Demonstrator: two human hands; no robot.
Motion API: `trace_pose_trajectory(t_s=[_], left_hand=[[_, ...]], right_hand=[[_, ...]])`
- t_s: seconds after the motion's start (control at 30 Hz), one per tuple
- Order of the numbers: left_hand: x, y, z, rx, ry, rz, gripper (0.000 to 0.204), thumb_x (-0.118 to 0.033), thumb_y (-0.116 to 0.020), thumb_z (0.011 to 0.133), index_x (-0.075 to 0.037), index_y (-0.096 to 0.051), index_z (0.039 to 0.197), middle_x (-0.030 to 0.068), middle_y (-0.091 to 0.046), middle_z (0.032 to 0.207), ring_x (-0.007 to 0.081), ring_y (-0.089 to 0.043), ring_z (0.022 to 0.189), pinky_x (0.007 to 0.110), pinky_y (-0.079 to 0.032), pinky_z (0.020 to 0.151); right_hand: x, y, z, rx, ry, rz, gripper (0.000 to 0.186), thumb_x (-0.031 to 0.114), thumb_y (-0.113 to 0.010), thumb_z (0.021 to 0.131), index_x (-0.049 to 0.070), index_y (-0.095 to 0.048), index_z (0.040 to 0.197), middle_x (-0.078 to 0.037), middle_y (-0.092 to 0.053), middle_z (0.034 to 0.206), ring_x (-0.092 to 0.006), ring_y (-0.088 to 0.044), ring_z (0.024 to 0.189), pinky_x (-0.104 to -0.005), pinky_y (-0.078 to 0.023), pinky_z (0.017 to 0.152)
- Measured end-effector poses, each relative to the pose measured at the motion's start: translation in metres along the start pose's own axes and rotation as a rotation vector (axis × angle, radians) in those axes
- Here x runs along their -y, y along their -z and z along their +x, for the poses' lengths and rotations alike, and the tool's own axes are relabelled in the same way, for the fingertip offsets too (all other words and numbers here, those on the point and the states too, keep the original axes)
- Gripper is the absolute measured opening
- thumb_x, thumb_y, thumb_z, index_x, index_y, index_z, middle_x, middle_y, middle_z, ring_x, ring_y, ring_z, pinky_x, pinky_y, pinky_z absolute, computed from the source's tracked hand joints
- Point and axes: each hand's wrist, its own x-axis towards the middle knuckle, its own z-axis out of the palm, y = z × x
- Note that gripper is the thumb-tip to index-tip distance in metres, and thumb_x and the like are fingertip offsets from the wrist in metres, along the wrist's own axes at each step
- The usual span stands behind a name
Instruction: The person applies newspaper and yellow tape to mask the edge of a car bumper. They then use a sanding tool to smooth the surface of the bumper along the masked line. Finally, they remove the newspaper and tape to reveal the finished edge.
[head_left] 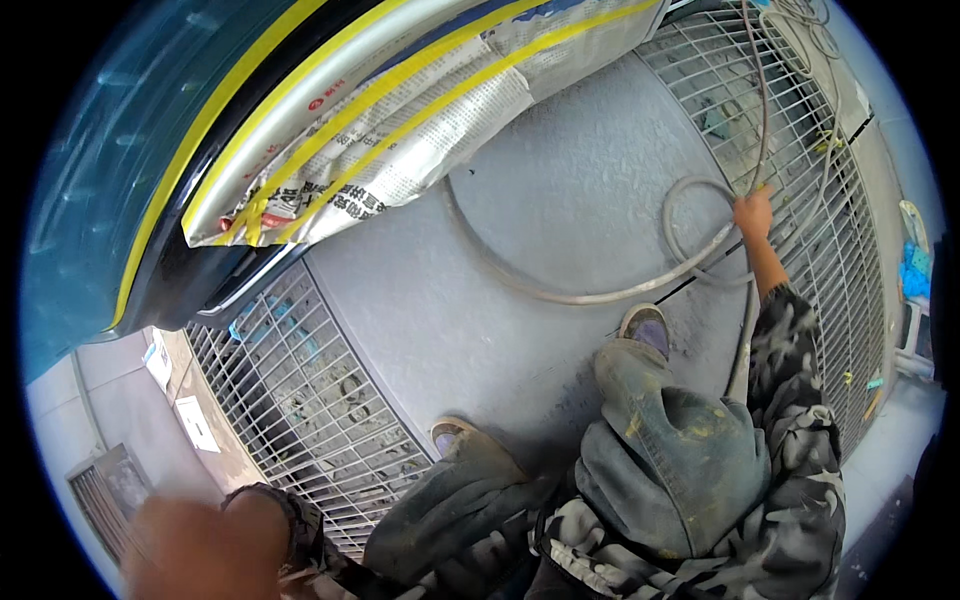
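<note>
My right hand [752, 214] is closed around a long grey hose [580, 296] at the right, where it loops over the grey floor panel [400, 310] and the metal grating. A thinner line runs up from that hand toward the top edge. My left hand [200, 545] is a motion-smeared shape at the lower left, so its fingers and anything in it cannot be made out. Above, a teal vehicle body [100, 200] carries yellow tape and a newspaper sheet [430, 120] taped along its edge. My feet rest on the floor panel in front of me.
Wire gratings [300, 400] flank the panel on left and right. White cards [195, 422] lie on the left ledge beside a pale wall with a vent [108, 480]. Blue items [915, 270] and more looped lines are at the far right.
</note>
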Motion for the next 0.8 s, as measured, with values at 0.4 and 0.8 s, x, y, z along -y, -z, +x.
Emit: trace_pose_trajectory(t_s=[0.4,0.8], left_hand=[[0.098,-0.313,-0.199,0.533,0.318,-0.135,0.030,-0.026,-0.067,0.084,-0.006,-0.056,0.103,0.0093,-0.062,0.069,0.0306,-0.062,0.063,0.040,-0.050,0.056],[0.065,-0.272,-0.174,0.421,0.254,-0.290,0.028,-0.036,-0.063,0.087,-0.011,-0.055,0.080,0.0072,-0.057,0.058,0.0288,-0.059,0.052,0.042,-0.045,0.046]], right_hand=[[0.092,0.052,-0.233,0.534,-0.220,1.025,0.044,0.010,-0.063,0.085,-0.002,-0.044,0.123,-0.003,-0.052,0.075,-0.0132,-0.055,0.062,-0.0267,-0.046,0.050],[0.156,0.021,-0.017,0.701,-0.209,1.039,0.029,0.027,-0.066,0.088,0.000,-0.057,0.096,-0.006,-0.059,0.077,-0.0154,-0.053,0.056,-0.0254,-0.042,0.050]])
